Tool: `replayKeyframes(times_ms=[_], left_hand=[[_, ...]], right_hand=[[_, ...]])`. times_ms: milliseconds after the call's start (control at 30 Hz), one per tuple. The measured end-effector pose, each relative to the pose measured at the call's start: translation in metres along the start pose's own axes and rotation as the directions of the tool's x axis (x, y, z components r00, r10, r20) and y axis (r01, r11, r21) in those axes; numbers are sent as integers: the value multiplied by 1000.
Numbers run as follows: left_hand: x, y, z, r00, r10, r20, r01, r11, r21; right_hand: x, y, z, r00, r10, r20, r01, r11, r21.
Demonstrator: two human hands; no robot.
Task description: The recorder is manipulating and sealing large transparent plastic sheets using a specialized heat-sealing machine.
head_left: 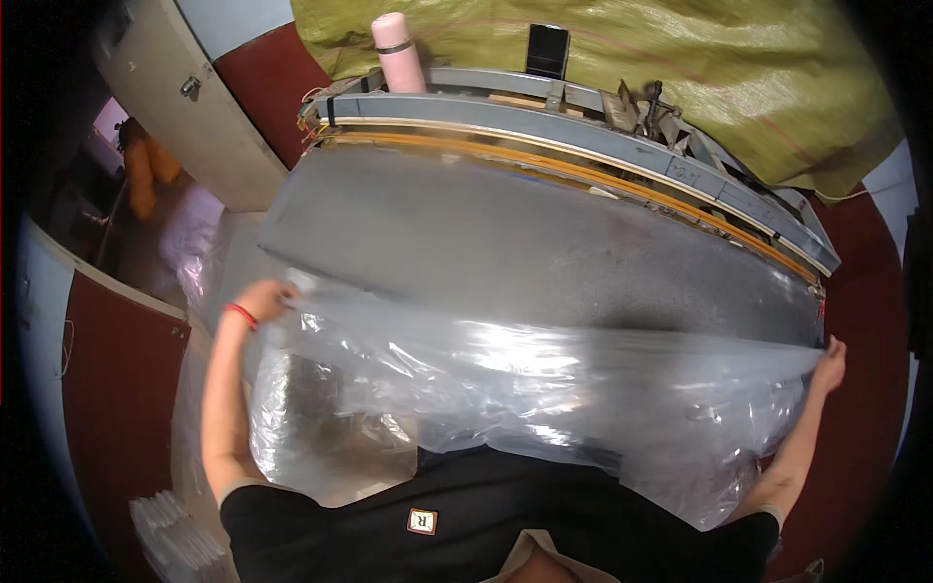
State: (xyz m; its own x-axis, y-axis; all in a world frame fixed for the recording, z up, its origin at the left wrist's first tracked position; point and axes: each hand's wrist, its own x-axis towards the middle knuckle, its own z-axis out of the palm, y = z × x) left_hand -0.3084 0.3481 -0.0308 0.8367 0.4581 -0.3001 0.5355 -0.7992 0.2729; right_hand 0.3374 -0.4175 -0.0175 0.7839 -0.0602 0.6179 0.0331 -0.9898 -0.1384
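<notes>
A wide sheet of clear plastic film (544, 364) is stretched between my two hands along the near side of a grey work table (486, 233). My left hand (270, 299), with a red band at the wrist, pinches the film's far left corner. At the right end, my right hand (829, 365) grips the other corner beside the table's edge. The film's upper edge runs taut between them, while the rest hangs in shiny folds toward my body.
A long metal bar machine with an orange strip (544, 163) spans the table's back. On it stand a pink bottle (399, 58) and a black phone (547, 51). Stacked clear plastic (175, 534) lies at lower left. Another person in orange (146, 165) is beyond the open door (194, 107).
</notes>
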Motion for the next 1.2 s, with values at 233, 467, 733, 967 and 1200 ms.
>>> replayKeyframes(times_ms=[233, 467, 733, 967, 1200], left_hand=[[36, 40, -162, -13, 19, -1000, 306, 952, 14], [167, -44, -9, 825, -188, -533, 216, 976, -9], [205, -84, -36, 877, -311, -366, 322, 946, -32], [228, 39, -62, 861, -33, -507, -66, 982, -176], [190, 468, 22, 855, 507, 106, -218, 537, -815]], right_hand=[[19, 45, 6, 972, 230, -49, -234, 968, -92], [23, 13, 68, 955, 287, 73, -293, 951, 97], [4, -11, 48, 967, 250, 43, -251, 968, 13], [10, -2, 56, 854, 83, 513, -421, 690, 589], [5, 25, 33, 783, -132, 608, -307, 768, 562]])
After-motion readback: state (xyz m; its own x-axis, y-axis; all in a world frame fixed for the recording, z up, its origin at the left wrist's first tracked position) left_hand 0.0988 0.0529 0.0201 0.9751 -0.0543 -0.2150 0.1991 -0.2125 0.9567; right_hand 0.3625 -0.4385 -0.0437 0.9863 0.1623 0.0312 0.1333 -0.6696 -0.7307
